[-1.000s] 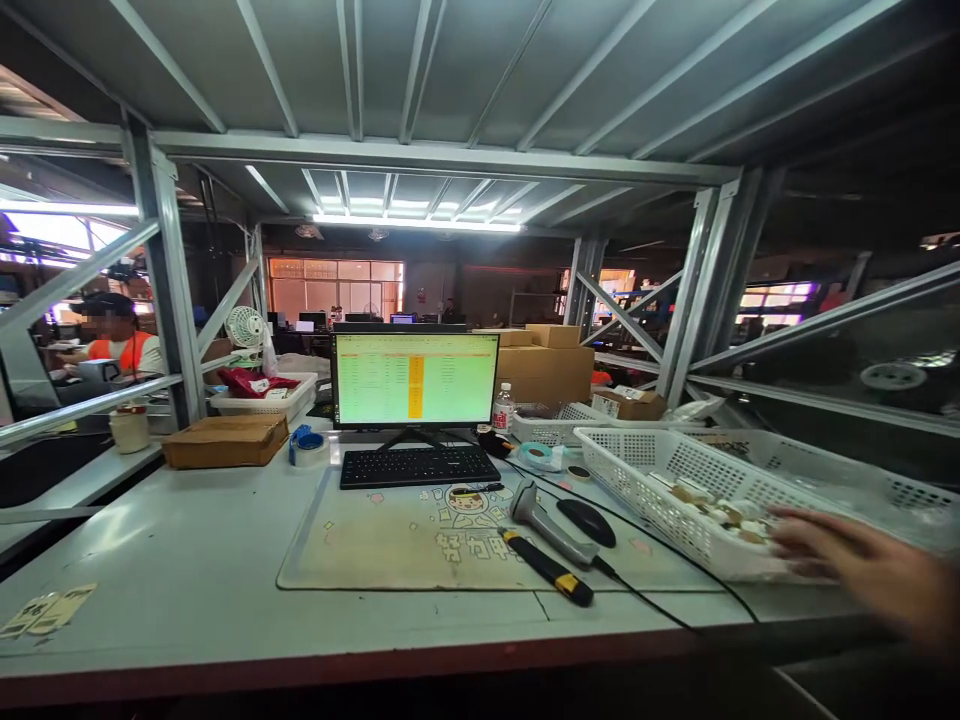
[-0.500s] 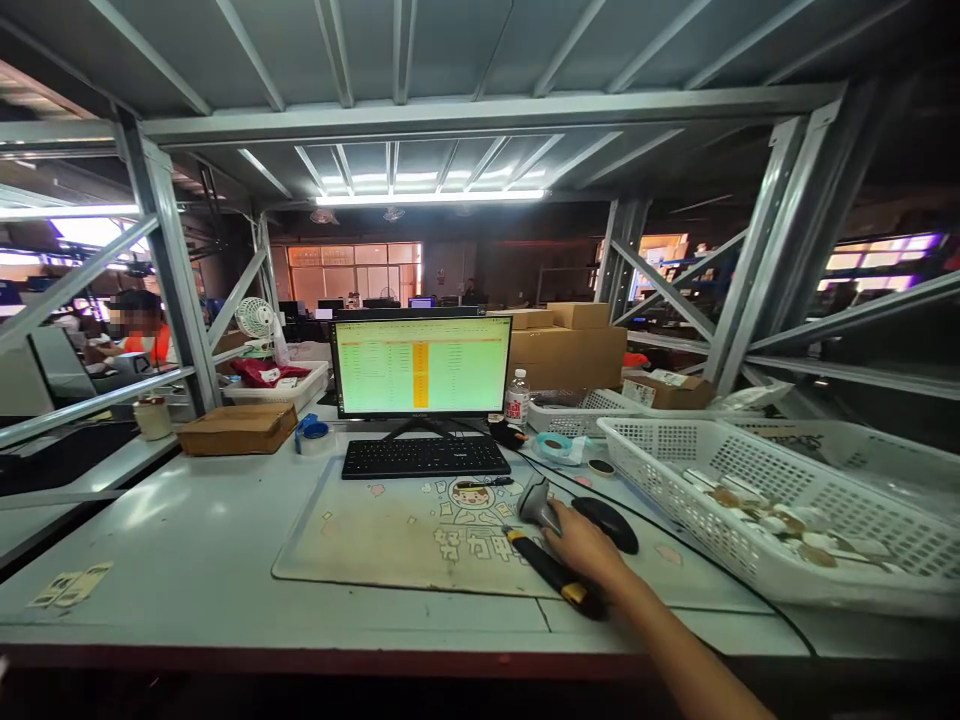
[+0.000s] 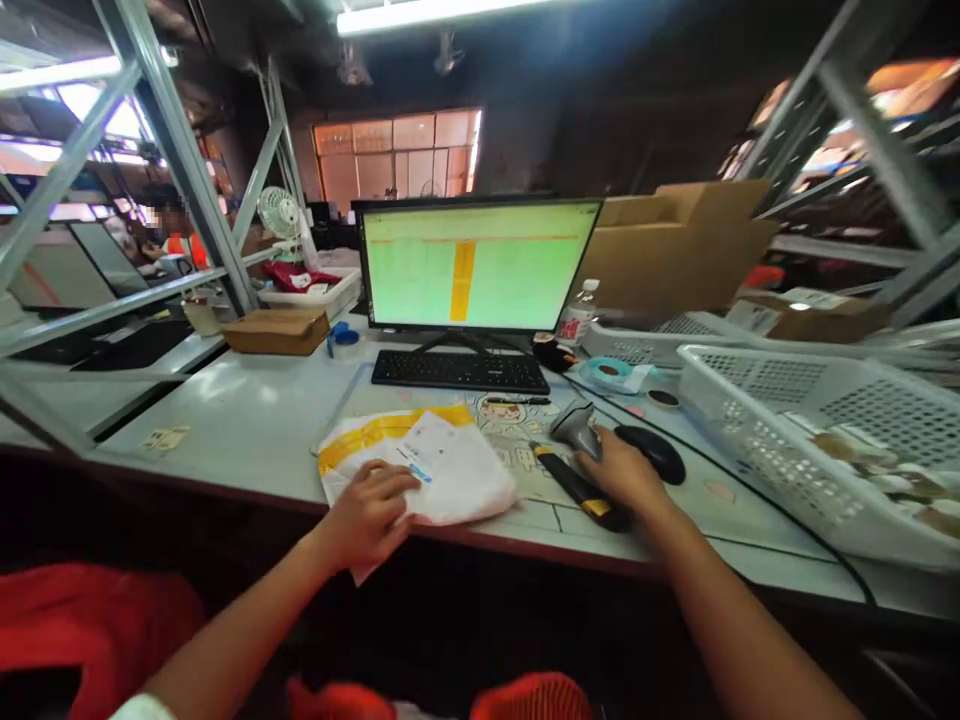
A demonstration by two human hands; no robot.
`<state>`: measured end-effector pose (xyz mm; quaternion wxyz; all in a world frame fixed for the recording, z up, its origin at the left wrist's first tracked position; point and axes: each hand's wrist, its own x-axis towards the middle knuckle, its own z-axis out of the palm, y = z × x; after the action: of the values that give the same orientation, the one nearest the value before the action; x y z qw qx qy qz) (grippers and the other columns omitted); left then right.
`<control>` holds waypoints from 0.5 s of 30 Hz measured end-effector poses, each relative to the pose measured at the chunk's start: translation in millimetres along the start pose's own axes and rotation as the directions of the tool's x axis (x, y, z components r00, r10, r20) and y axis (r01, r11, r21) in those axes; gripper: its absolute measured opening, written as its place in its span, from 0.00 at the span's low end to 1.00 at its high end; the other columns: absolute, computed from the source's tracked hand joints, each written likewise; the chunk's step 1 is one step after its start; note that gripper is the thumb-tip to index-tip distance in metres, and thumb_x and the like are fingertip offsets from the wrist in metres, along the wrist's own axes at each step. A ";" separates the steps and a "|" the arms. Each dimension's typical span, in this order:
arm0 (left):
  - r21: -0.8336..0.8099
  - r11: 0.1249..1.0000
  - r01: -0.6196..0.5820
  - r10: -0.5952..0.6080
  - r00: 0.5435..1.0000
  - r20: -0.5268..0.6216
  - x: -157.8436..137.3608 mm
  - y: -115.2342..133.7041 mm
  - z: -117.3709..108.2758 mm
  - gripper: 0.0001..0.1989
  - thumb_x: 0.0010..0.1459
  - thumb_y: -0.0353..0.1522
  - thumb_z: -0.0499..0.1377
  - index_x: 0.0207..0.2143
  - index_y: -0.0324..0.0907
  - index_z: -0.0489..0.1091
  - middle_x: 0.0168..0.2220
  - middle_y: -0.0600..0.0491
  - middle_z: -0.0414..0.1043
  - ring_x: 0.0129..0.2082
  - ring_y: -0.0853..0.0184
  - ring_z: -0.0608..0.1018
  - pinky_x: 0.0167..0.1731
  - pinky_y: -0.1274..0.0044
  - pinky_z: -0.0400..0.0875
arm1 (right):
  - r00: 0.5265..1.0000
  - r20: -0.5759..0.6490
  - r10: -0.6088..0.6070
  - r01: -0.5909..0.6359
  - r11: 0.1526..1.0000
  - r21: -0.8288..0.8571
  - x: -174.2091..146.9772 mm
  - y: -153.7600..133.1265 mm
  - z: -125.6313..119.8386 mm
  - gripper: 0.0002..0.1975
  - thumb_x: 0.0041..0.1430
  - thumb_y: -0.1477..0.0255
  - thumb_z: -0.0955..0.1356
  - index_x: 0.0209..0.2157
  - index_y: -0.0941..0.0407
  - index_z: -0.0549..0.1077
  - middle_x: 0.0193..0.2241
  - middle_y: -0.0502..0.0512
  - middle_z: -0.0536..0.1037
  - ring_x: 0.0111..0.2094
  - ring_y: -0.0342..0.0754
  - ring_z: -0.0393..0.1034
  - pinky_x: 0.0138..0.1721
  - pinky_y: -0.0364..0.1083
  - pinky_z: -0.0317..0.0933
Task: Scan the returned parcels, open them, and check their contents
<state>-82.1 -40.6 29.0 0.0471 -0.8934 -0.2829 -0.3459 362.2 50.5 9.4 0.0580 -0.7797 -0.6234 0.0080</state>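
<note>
My left hand (image 3: 375, 508) grips the near edge of a white plastic mailing bag (image 3: 472, 470), its fingers curled over the top. The bag has yellow bands and a pale label (image 3: 431, 445), and lies over the left part of the desk mat, reaching past the desk's front edge. My right hand (image 3: 622, 465) is closed around a grey barcode scanner (image 3: 574, 428), which rests low over the mat. Just left of that hand lies a black and yellow box cutter (image 3: 574, 485). A black mouse (image 3: 652, 452) sits to its right.
Behind the mat stand a black keyboard (image 3: 459, 371) and a lit monitor (image 3: 480, 265). White perforated baskets (image 3: 739, 440) line the right side, with a cable (image 3: 780, 520) running in front. A cardboard box (image 3: 276, 331) and blue tape (image 3: 343, 338) are at left. A person (image 3: 176, 230) is at far left.
My left hand has come into view with the white mailing bag and set it over the mat. My right hand stays on the scanner. The camera has tilted down.
</note>
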 end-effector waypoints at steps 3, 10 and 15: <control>-0.147 0.987 0.060 -0.022 0.968 0.249 -5.0 9.9 33.1 0.05 0.61 0.30 0.60 0.30 0.42 0.72 0.60 0.47 0.74 0.61 0.55 0.74 0.60 0.62 0.69 | 1.000 0.005 0.006 -0.006 0.999 -0.040 2.0 -5.1 -0.1 0.33 0.66 0.63 0.64 0.67 0.66 0.59 0.55 0.75 0.74 0.55 0.68 0.71 0.52 0.56 0.64; -0.235 0.947 0.218 -0.141 0.941 0.308 -13.3 13.1 35.8 0.04 0.59 0.28 0.61 0.30 0.42 0.72 0.64 0.46 0.70 0.67 0.55 0.68 0.67 0.61 0.64 | 0.972 0.168 0.167 -0.177 0.983 0.044 9.6 -34.6 -47.1 0.20 0.65 0.62 0.64 0.48 0.64 0.73 0.44 0.75 0.78 0.44 0.64 0.76 0.38 0.53 0.66; -0.289 0.926 0.243 -0.171 0.952 0.254 -17.4 12.9 44.0 0.06 0.59 0.27 0.61 0.28 0.42 0.70 0.63 0.48 0.71 0.67 0.57 0.68 0.67 0.62 0.64 | 0.882 0.424 -0.204 -0.014 0.889 0.457 -4.3 -48.1 -118.1 0.24 0.59 0.46 0.68 0.37 0.54 0.71 0.24 0.52 0.69 0.19 0.43 0.60 0.17 0.44 0.52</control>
<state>-59.6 -47.4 -14.1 -0.1663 -0.8874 -0.3204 -0.2868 324.6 47.2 131.3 0.0861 -0.6881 -0.6389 0.3330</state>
